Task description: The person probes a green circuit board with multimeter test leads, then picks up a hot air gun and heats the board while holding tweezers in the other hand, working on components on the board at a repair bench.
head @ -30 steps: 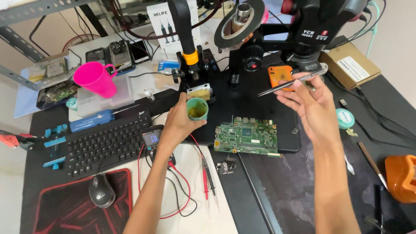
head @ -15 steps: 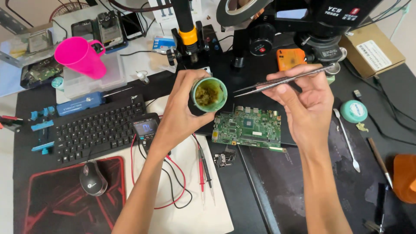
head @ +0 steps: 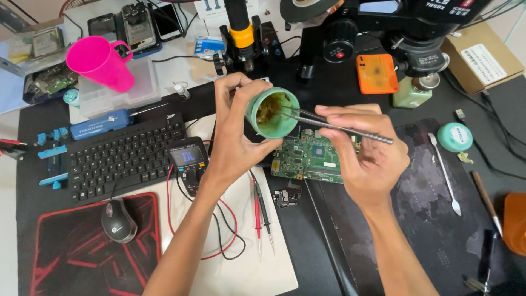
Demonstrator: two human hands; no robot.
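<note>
My left hand (head: 233, 145) grips a small green round tin (head: 272, 114) tilted toward me, with yellowish paste inside. My right hand (head: 364, 156) pinches metal tweezers (head: 334, 125), whose tips reach into the paste in the tin. Both hands hover over a green circuit board (head: 312, 157) lying on the dark mat, just below the microscope stand.
A black keyboard (head: 123, 156), a mouse (head: 118, 220) on a red-black pad and a multimeter (head: 188, 161) with red and black probes lie at left. A pink cup (head: 98, 63) stands at back left. An orange pad (head: 377, 74), a glass bottle (head: 412, 93), a green tape roll (head: 454, 136) and a spudger (head: 445, 172) lie at right.
My left hand has tilted the tin more toward me. My right hand has lowered the tweezers, and their tips now sit in the paste.
</note>
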